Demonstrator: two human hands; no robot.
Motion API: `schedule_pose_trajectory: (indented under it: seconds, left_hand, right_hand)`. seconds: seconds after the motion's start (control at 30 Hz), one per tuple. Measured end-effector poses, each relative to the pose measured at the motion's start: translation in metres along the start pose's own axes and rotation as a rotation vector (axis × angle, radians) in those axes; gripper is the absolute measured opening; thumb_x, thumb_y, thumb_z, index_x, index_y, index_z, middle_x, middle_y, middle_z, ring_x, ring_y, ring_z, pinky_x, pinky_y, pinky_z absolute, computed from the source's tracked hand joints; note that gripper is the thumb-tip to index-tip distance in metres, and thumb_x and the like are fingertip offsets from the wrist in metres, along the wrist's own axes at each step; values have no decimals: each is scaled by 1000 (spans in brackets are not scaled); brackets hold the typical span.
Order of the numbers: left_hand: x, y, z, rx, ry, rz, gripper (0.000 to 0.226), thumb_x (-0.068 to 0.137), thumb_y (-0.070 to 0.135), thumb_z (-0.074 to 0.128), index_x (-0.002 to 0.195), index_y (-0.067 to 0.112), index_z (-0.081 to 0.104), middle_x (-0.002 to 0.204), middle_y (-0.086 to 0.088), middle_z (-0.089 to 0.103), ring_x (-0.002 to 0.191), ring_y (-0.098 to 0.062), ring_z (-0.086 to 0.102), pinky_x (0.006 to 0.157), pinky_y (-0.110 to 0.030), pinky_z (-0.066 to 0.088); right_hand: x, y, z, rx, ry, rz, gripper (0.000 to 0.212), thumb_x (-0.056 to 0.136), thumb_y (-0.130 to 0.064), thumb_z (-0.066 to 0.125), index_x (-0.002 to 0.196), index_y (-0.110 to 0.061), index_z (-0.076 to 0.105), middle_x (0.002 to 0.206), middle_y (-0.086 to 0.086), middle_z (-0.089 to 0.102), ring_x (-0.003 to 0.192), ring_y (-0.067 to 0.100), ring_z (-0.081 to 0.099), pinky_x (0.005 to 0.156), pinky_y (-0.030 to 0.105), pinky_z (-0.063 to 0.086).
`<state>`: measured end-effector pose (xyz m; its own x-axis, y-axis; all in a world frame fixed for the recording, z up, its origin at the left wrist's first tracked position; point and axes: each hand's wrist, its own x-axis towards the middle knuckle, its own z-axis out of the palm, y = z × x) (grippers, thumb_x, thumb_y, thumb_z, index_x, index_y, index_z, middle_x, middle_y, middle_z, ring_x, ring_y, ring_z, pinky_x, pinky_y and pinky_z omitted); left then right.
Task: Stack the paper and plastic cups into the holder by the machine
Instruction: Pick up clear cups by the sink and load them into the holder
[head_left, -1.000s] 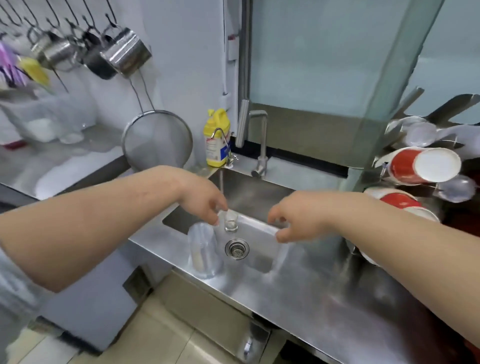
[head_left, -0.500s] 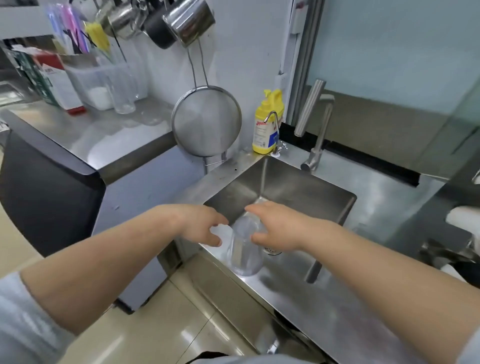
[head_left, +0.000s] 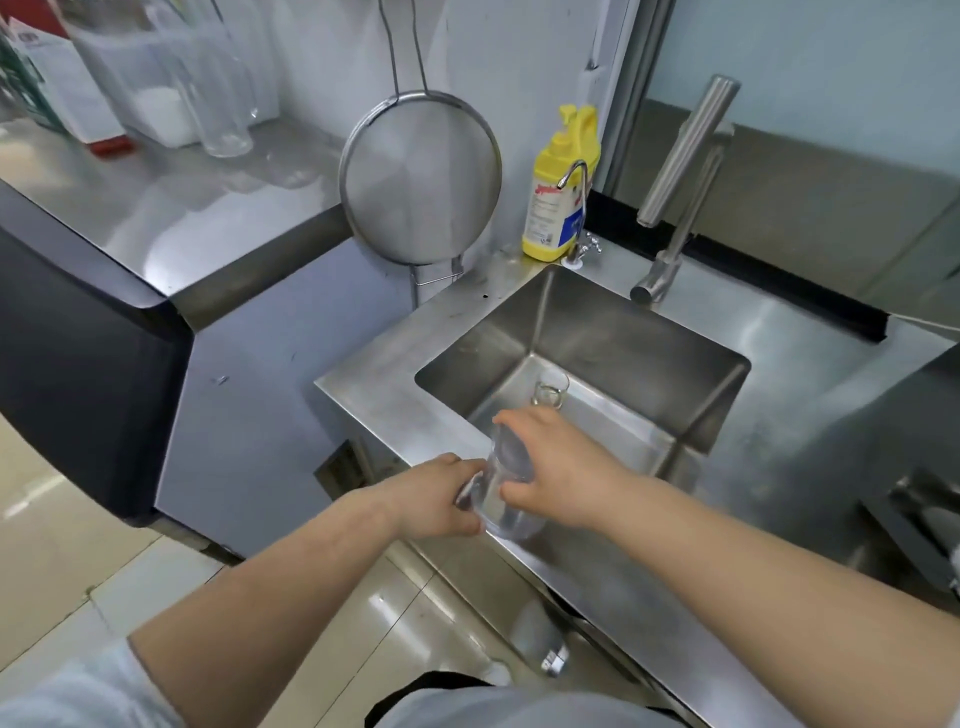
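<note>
A clear plastic cup (head_left: 506, 483), maybe a short nested stack, sits at the front edge of the steel counter just before the sink. My left hand (head_left: 434, 496) grips its left side near the base. My right hand (head_left: 553, 467) wraps over its top and right side. Both hands touch the cup, and my fingers hide much of it. The cup holder and the red paper cups are out of view.
The steel sink (head_left: 613, 332) holds a small glass (head_left: 549, 388). A tap (head_left: 680, 192), a small faucet (head_left: 577, 208) and a yellow bottle (head_left: 561, 187) stand behind it. A strainer (head_left: 421, 176) hangs on the wall. A dark machine (head_left: 78, 364) stands at the left.
My view has swung left and down, so the red cups at the right have left the frame. Both hands have closed on the clear cup, which is now nearer the counter's front edge.
</note>
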<state>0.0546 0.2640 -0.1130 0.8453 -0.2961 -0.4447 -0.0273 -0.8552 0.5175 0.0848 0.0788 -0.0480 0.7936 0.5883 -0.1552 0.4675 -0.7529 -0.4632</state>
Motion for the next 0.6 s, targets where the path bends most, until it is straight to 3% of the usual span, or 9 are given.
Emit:
schedule_pose_trajectory:
  seconds: [0.1,0.23,0.33,0.43,0.53,0.6]
  left_hand:
    - [2,-1,11,-81,83,21,47,80,33,71,122,27,52,97,5,42,94,-19,50,81,-24,38]
    - [1,2,26,-185,154,43,80,80,27,71,151,27,34,113,5,40,101,-16,55,87,-16,39]
    - [-3,5,37,-266,190,88,82,81,24,71,152,31,30,121,4,42,99,-10,57,94,-18,45]
    - [-6,8,51,-318,232,138,80,81,22,71,150,32,33,126,4,44,100,-4,57,91,-14,45]
    - [-8,15,62,-337,241,185,81,82,25,71,151,35,31,122,16,41,101,7,52,85,-3,39]
    - [-11,20,65,-348,247,200,82,81,31,68,152,40,28,119,23,39,102,10,50,87,-4,39]
  right_hand:
    - [-7,5,4,45,50,-22,70,74,-29,70,137,-22,40,133,2,42,120,20,46,100,30,38]
    - [-28,13,10,109,138,-66,69,70,-28,71,134,-19,46,130,3,45,121,19,45,103,30,36]
    - [-54,18,16,144,204,-83,68,70,-36,69,133,-19,48,131,-2,44,123,13,42,106,22,32]
    - [-82,25,23,172,281,-79,66,70,-27,74,130,-20,50,129,-9,42,122,4,41,105,11,25]
    - [-110,34,31,196,338,-35,64,70,-26,77,129,-21,51,135,-5,44,127,4,41,107,16,28]
    - [-125,39,36,207,378,0,64,68,-24,80,126,-22,53,136,-5,45,126,3,41,106,14,27]
